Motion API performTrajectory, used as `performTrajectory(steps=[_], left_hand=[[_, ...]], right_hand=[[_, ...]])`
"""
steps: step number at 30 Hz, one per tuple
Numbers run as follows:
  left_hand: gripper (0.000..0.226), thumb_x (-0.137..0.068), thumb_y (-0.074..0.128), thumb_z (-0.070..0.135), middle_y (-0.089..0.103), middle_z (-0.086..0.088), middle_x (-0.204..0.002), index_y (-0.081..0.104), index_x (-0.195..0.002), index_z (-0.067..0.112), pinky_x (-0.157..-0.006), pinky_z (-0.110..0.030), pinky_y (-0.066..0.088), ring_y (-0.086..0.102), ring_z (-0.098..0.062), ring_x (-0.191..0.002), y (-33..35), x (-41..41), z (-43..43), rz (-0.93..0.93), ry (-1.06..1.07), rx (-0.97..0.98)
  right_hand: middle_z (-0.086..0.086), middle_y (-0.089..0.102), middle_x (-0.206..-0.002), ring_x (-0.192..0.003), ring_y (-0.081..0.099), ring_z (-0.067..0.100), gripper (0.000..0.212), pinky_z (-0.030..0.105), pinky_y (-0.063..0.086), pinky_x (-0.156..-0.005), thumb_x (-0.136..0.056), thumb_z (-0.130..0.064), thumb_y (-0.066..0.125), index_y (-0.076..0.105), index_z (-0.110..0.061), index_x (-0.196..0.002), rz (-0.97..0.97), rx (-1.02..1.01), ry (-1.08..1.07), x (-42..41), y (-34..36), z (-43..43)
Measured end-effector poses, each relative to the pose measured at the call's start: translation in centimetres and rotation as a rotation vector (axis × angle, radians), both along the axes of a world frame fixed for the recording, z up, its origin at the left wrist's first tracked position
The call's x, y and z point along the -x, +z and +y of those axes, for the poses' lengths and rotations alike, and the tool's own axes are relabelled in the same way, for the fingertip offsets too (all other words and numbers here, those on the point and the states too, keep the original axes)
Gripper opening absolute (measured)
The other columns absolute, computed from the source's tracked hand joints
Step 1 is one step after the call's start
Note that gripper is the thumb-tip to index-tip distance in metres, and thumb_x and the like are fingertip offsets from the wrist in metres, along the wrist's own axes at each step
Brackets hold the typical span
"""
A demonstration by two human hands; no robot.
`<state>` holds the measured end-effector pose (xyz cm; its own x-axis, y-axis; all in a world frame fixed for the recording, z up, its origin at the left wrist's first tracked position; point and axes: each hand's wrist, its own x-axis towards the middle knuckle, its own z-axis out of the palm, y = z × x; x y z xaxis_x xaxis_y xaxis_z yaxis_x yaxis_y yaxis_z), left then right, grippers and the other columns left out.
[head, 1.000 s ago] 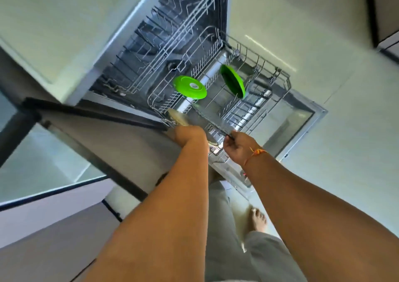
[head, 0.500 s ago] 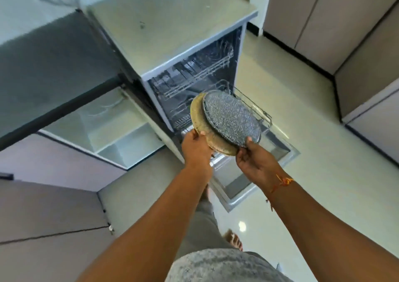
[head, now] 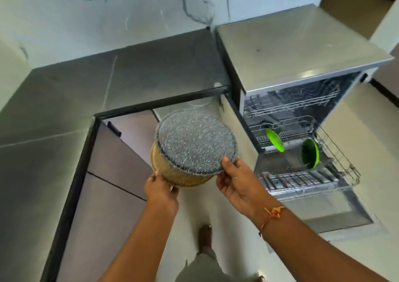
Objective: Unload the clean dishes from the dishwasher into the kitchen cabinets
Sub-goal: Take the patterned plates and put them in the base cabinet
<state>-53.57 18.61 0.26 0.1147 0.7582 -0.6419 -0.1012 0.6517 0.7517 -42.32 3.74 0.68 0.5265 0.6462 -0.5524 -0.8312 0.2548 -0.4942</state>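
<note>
Plates: speckled pair, green pair.

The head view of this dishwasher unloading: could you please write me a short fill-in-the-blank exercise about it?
1. The left hand and right hand hold ____ dishes: a speckled grey plate over a tan dish.
2. The plates standing in the lower rack are ____.
3. The dishwasher door hangs ____.
Missing words: two; green; open.
</note>
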Motion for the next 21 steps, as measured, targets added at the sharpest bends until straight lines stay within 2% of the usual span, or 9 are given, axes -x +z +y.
performTrajectory(steps=[2,5,8,10,13,16,19,21], left_hand=[[0.023,-0.103,0.046,0.017,0.062,-0.012,-0.125,0.055,-0.124,0.016,-0.082,-0.042,0.053,0.059,-0.026,-0.11,-2.5,0.7,2.0,0.032,0.009,0.078],[0.022,-0.104,0.043,0.016,0.059,-0.015,-0.13,0.053,-0.124,0.015,-0.09,-0.048,0.051,0.058,-0.029,-0.112,-6.5,-0.3,5.0,0.042,0.003,0.165],[0.032,-0.106,0.039,0.018,0.054,-0.016,-0.136,0.048,-0.136,0.013,-0.097,-0.053,0.048,0.055,-0.033,-0.119,-11.9,-3.0,8.5,0.033,0.018,0.244],[0.032,-0.106,0.04,0.018,0.054,-0.016,-0.136,0.048,-0.136,0.012,-0.093,-0.052,0.05,0.056,-0.031,-0.117,-15.7,-5.1,10.8,-0.001,0.024,0.28],[0.026,-0.105,0.042,0.016,0.059,-0.015,-0.129,0.051,-0.128,0.011,-0.074,-0.048,0.054,0.061,-0.028,-0.107,-21.7,-8.8,14.9,-0.033,0.047,0.31],[0.031,-0.102,0.046,0.011,0.062,-0.014,-0.128,0.052,-0.133,0.013,-0.074,-0.047,0.057,0.063,-0.028,-0.108,-25.7,-12.3,18.7,-0.098,0.063,0.344],[0.036,-0.099,0.051,0.007,0.061,-0.017,-0.132,0.055,-0.134,0.01,-0.067,-0.036,0.059,0.065,-0.02,-0.091,-30.0,-16.3,23.1,-0.128,-0.012,0.323],[0.039,-0.098,0.049,0.006,0.058,-0.016,-0.135,0.053,-0.136,0.008,-0.067,-0.034,0.058,0.065,-0.023,-0.099,-32.0,-18.5,25.4,-0.126,-0.084,0.277]], right_hand=[[-0.004,0.07,-0.073,-0.056,0.062,0.005,0.008,0.021,0.052,-0.05,-0.095,-0.016,0.062,0.062,-0.019,-0.103,0.042,0.104,0.029,0.6,-2.4,2.6],[-0.003,0.064,-0.069,-0.057,0.056,0.005,0.005,0.019,0.051,-0.048,-0.098,-0.015,0.06,0.059,-0.019,-0.094,0.118,0.282,-0.004,0.0,-7.1,6.2],[-0.001,0.061,-0.079,-0.066,0.053,0.008,0.008,0.019,0.051,-0.048,-0.098,-0.014,0.059,0.058,-0.021,-0.093,0.205,0.382,-0.078,-1.8,-12.9,10.2],[0.0,0.06,-0.083,-0.069,0.054,0.009,0.007,0.019,0.051,-0.048,-0.098,-0.015,0.059,0.057,-0.02,-0.094,0.228,0.409,-0.117,-3.5,-16.2,12.6],[0.0,0.061,-0.087,-0.073,0.056,0.011,0.006,0.02,0.05,-0.052,-0.099,-0.018,0.058,0.056,-0.022,-0.095,0.2,0.437,-0.155,-6.7,-21.7,16.9],[0.002,0.064,-0.094,-0.073,0.058,0.012,0.006,0.022,0.051,-0.055,-0.1,-0.017,0.056,0.058,-0.021,-0.103,0.163,0.421,-0.167,-9.9,-25.7,20.6],[0.003,0.067,-0.093,-0.072,0.062,0.012,0.022,0.022,0.055,-0.056,-0.098,-0.015,0.059,0.059,-0.017,-0.12,0.124,0.414,-0.192,-14.0,-30.0,24.8],[0.004,0.068,-0.098,-0.077,0.064,0.013,0.03,0.023,0.057,-0.062,-0.097,-0.013,0.061,0.059,-0.013,-0.126,0.082,0.416,-0.186,-16.6,-31.6,26.9]])
